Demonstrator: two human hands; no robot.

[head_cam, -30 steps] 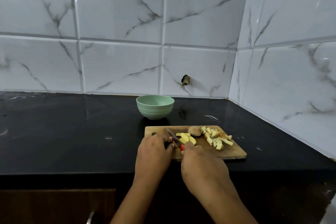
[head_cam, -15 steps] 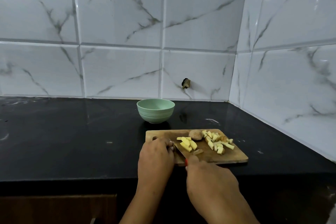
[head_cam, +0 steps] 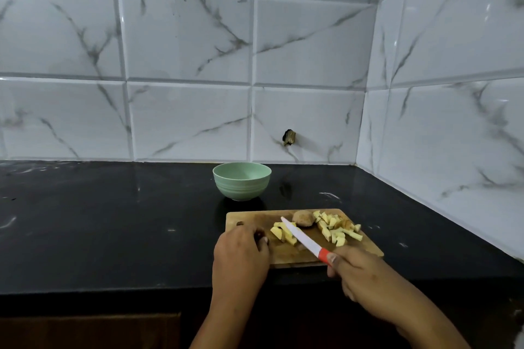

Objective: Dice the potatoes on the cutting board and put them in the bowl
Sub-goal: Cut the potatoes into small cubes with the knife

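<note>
A wooden cutting board (head_cam: 249, 219) lies on the black counter. A pile of diced potato (head_cam: 337, 228) sits at its right end, with a brown unpeeled potato piece (head_cam: 303, 218) just left of the pile. A few cut strips (head_cam: 279, 232) lie mid-board. My right hand (head_cam: 365, 275) grips the red handle of a white-bladed knife (head_cam: 300, 238), whose blade slants over the strips. My left hand (head_cam: 241, 252) rests on the board's left part with fingers curled, apart from the strips. The green bowl (head_cam: 242, 181) stands behind the board, and no potato shows in it.
White marble-look tiled walls close the counter (head_cam: 113, 221) at the back and right, forming a corner. A small dark hole (head_cam: 289, 137) marks the back wall behind the bowl. The counter's front edge runs just below the board.
My right hand has swung out to the right, so the blade now slants across the strips. My left hand has drawn left, off the potato pieces.
</note>
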